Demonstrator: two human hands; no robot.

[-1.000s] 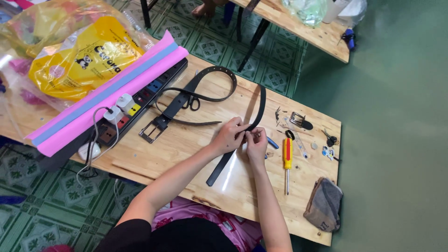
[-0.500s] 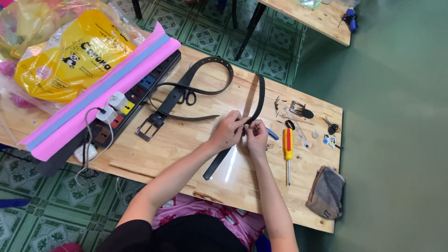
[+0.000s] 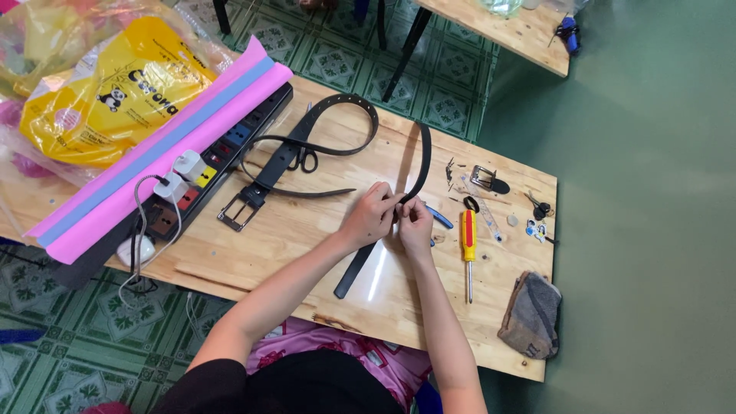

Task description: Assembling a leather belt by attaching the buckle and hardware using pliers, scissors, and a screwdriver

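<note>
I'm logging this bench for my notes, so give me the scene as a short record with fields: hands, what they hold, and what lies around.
left hand: pinching the black belt strap, fingers closed on it
right hand: gripping the same strap right beside the left
black belt strap: lies across the wooden table, far end curving away
second belt: left of the hands, metal buckle on it
yellow screwdriver: right of the hands
power strip: left, beside the pink roll
grey cloth: table's near right corner

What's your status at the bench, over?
Left hand and right hand both pinch the black belt strap mid-length. Strap end flat on the wooden table. Yellow screwdriver beside right hand, apart.
</note>
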